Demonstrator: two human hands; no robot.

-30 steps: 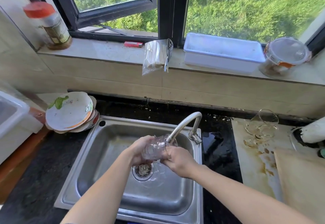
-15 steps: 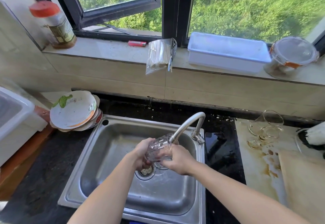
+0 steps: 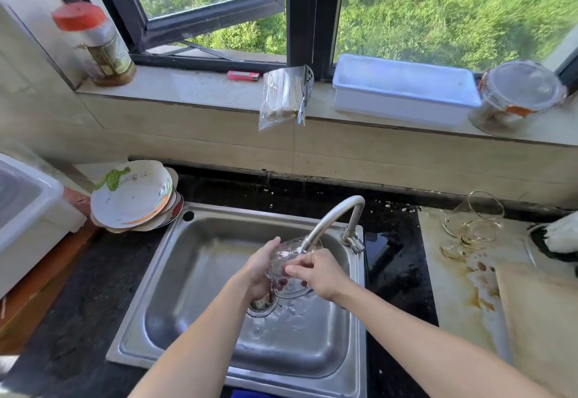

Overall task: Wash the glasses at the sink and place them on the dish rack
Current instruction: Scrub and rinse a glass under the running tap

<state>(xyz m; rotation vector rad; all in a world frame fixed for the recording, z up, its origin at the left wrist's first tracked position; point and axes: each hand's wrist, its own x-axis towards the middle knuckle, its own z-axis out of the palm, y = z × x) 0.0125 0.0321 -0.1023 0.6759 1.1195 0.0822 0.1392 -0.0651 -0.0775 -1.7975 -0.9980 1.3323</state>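
The glass (image 3: 289,267) hangs over the basin of the sink (image 3: 194,260), just under the mouth of the faucet (image 3: 331,219) and above the drain, with water running over it. It sits between the two hands. The left hand (image 3: 256,272) wraps it from the left, its fingers curled round the wall and underside and bearing the weight. The right hand (image 3: 323,274) meets it from the right, bent fingers and thumb pinching the near side. The glass's long axis seems tilted, with the upper end at the spout and the wider end down toward the drain, though clear glass and water blur which end is the mouth. More glasses (image 3: 469,225) stand on the counter well to the right, nearer the right hand. Dirty plates (image 3: 134,200) are stacked at the sink's left corner.
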